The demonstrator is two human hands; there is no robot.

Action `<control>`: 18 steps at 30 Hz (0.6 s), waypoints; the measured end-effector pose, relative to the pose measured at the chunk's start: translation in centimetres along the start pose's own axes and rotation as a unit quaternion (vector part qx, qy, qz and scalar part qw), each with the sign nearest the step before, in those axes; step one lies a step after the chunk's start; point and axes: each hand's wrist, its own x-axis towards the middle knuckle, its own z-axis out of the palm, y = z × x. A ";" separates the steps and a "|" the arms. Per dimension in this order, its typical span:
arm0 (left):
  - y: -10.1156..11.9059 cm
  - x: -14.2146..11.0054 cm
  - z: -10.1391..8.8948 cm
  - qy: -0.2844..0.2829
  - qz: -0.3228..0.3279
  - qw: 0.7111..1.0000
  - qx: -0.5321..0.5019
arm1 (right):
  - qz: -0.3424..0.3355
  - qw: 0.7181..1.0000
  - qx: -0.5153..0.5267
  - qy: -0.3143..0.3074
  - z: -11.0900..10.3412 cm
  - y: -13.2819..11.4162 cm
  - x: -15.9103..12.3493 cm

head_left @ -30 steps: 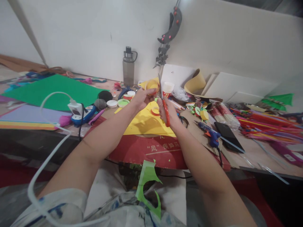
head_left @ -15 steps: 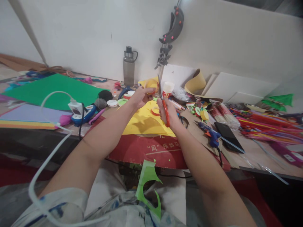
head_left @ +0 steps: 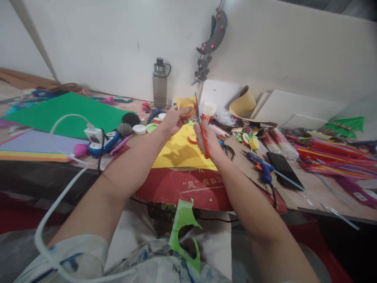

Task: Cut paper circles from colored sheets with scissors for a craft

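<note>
My left hand is closed on a piece of yellow paper, held up above the table. My right hand grips red-handled scissors whose blades point up beside the paper's right edge. Both hands hover over a yellow sheet that carries an orange-rimmed ring. That sheet lies on a red cardboard box.
A grey water bottle stands by the wall. A green sheet and a white power strip lie to the left. On the right are a blue glue gun, a black phone and coloured sticks. A green paper scrap rests on my lap.
Both hands have shifted slightly left and up with the yellow paper and the scissors; the blades now stand closer to the paper.
</note>
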 end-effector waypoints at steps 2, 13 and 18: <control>-0.2 0.0 0.0 -0.011 0.002 1.000 0.002 | 0.002 1.000 0.022 -0.002 0.2 0.0 0.1; -0.9 0.2 0.0 -0.020 0.006 1.000 0.011 | 0.005 0.999 0.032 0.008 0.0 0.7 0.4; -0.9 0.1 0.1 -0.015 -0.004 1.000 0.013 | 0.006 1.000 0.022 0.008 0.0 0.4 0.1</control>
